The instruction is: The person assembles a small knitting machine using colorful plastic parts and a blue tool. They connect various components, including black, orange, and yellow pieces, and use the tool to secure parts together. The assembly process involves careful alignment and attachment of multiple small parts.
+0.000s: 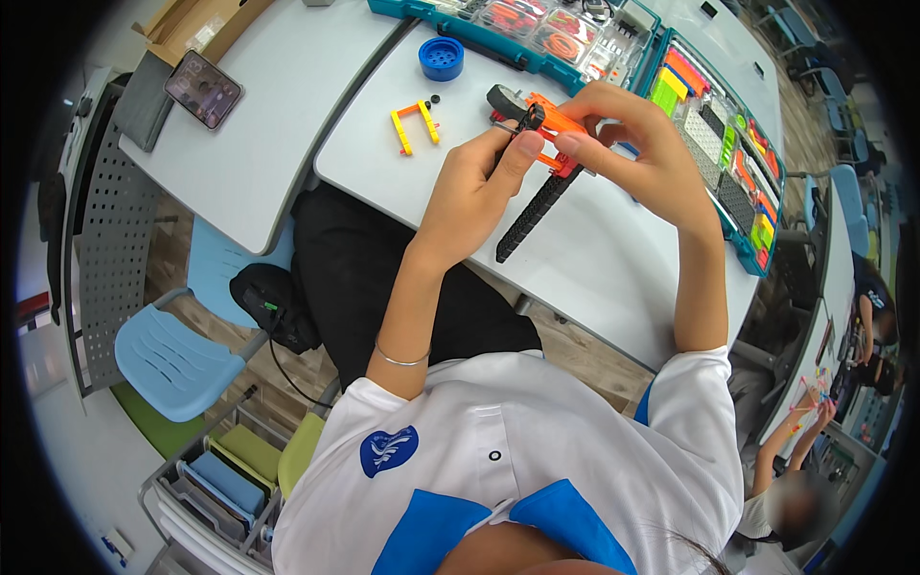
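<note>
Above the near part of the white table, both my hands hold a half-built construction-kit model with orange and red parts, a long black studded beam and a grey-black wheel. My left hand pinches a black piece and a thin grey rod on the model's left side. Gripping the orange beams from the right is my right hand, its thumb and fingers bent around them. My fingers hide part of the joint. Left of the model lie a yellow U-shaped frame and a blue round wheel hub.
A teal-edged parts case with small-part compartments stands at the back, beside another tray of coloured beams. A phone and an open cardboard box lie on the left table. Blue chairs stand left; other people sit far right.
</note>
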